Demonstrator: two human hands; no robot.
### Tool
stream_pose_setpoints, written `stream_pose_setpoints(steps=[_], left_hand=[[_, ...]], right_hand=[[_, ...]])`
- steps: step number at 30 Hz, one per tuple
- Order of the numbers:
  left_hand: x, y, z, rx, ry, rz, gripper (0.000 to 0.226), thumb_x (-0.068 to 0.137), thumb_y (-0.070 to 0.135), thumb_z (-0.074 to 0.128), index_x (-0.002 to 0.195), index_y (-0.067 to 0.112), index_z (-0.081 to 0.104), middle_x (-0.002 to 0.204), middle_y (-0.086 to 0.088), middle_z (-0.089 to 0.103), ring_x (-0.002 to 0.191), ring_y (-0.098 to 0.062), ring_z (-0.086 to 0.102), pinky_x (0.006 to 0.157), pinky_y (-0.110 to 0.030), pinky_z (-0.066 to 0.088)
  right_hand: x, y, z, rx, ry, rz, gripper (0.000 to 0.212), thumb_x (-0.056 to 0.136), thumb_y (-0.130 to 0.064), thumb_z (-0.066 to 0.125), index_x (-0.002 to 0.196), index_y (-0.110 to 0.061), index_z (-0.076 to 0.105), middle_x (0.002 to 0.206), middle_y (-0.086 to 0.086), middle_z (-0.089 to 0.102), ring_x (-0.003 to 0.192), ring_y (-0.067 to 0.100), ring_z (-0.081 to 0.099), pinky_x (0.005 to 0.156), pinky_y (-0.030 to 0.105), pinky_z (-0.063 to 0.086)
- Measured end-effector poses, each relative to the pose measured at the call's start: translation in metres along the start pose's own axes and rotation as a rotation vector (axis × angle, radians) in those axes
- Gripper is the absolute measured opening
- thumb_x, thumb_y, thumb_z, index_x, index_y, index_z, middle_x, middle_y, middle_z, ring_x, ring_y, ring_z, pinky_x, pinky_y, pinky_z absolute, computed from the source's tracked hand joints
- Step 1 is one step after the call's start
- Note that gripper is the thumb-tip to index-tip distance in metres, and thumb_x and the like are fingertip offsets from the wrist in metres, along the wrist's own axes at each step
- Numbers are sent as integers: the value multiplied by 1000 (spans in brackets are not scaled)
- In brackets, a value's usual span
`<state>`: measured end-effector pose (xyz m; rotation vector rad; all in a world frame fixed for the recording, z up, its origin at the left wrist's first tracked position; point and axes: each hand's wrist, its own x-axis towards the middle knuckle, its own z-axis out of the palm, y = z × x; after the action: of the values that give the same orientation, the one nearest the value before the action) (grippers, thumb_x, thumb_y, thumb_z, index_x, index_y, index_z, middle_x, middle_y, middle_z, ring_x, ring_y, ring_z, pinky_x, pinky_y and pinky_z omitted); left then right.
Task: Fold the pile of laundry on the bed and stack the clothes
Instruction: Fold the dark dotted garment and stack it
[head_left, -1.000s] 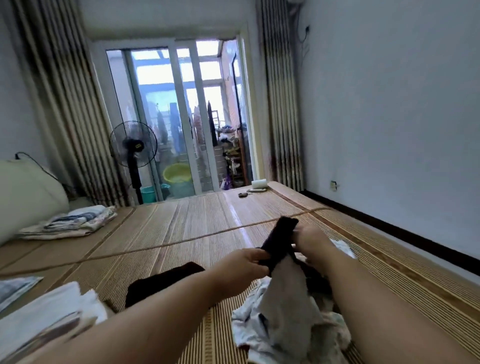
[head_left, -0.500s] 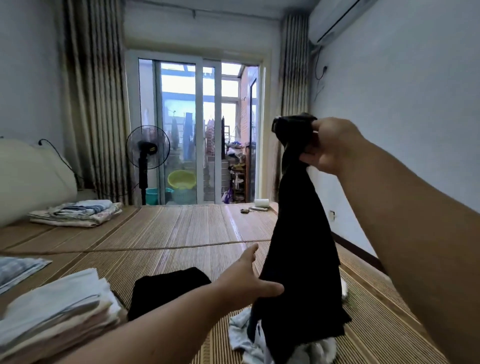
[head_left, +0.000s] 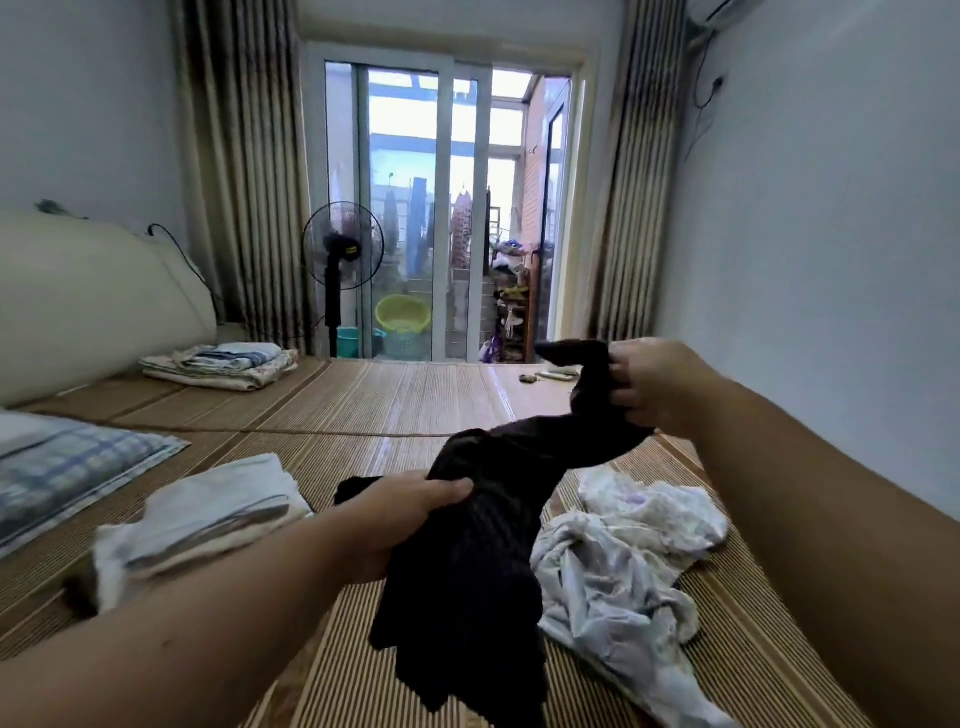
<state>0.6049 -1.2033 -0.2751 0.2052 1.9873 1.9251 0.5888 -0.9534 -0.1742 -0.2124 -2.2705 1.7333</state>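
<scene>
A black garment (head_left: 498, 525) hangs in the air above the bed, held by both hands. My right hand (head_left: 654, 387) is shut on its upper end at the right. My left hand (head_left: 410, 509) grips it lower down, near the middle, and the rest droops toward me. Under it on the right lies a crumpled pile of pale laundry (head_left: 628, 551). A stack of folded whitish clothes (head_left: 208, 519) sits on the bamboo mat (head_left: 395, 400) at the left. Another dark garment peeks out behind my left hand.
A plaid pillow (head_left: 67, 467) lies at the far left, and a second folded pile (head_left: 223, 364) sits by the cream headboard (head_left: 88, 296). A standing fan (head_left: 343, 260) is beside the glass doors. Small items (head_left: 550, 375) rest on the mat's far edge. A wall runs along the right.
My right hand has come down from head height with the black garment. My left hand, which was open beside the cloth, has closed on its middle. The view has dipped and turned left.
</scene>
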Motion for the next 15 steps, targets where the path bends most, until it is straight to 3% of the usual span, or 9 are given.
stream_pose_setpoints(steps=[2, 3, 5, 7, 9, 11, 13, 15], left_hand=[[-2, 2, -3, -29, 77, -31, 22, 94, 19, 61, 99, -2, 64, 83, -17, 74, 70, -25, 73, 60, -32, 58], [-2, 2, -4, -42, 122, -46, 23, 93, 20, 62, 98, -2, 64, 80, -17, 74, 68, -25, 72, 58, -31, 58], [1, -5, -5, -58, 207, -88, 22, 93, 19, 63, 98, -2, 64, 82, -18, 72, 72, -28, 70, 65, -35, 57], [2, -18, -5, -30, 237, -146, 21, 92, 20, 64, 95, -1, 63, 84, -19, 70, 76, -32, 69, 75, -42, 58], [4, -34, -9, 46, 249, -171, 24, 91, 22, 65, 98, -1, 64, 85, -19, 70, 78, -33, 69, 79, -44, 58], [6, -47, -16, 140, 252, -160, 31, 90, 25, 67, 109, 0, 63, 91, -17, 70, 81, -30, 69, 78, -40, 57], [9, -53, -29, 299, 271, -152, 42, 87, 34, 69, 113, 2, 60, 101, -15, 68, 94, -31, 67, 83, -40, 54], [8, -54, -42, 519, 355, -143, 65, 73, 53, 68, 116, 6, 57, 112, -16, 65, 108, -34, 62, 93, -43, 51]], right_hand=[[-26, 35, 26, -136, -194, -33, 14, 93, -10, 54, 99, -22, 57, 106, 9, 60, 83, 20, 62, 66, 29, 46], [-40, 55, 38, -170, -311, -50, 29, 89, -1, 54, 109, -22, 57, 110, 9, 62, 91, 21, 64, 65, 26, 50], [-71, 98, 67, -218, -578, -65, 57, 80, 10, 54, 125, -25, 54, 114, 3, 64, 98, 18, 65, 75, 25, 56], [-94, 139, 93, -303, -678, -116, 63, 71, -1, 62, 124, -35, 56, 108, -1, 68, 99, 18, 66, 87, 36, 56], [-106, 161, 109, -248, -599, -141, 50, 72, -5, 65, 113, -35, 63, 101, -2, 71, 95, 16, 68, 88, 42, 56], [-108, 165, 116, -206, -440, -136, 34, 81, 2, 58, 96, -27, 68, 85, -4, 71, 80, 11, 66, 81, 37, 56], [-107, 156, 115, -204, -387, -133, 26, 87, 0, 53, 86, -21, 68, 71, -6, 65, 66, 8, 58, 66, 30, 48], [-100, 142, 113, -294, -332, -183, 19, 87, -9, 54, 83, -23, 66, 71, -9, 64, 67, 6, 57, 66, 25, 45]])
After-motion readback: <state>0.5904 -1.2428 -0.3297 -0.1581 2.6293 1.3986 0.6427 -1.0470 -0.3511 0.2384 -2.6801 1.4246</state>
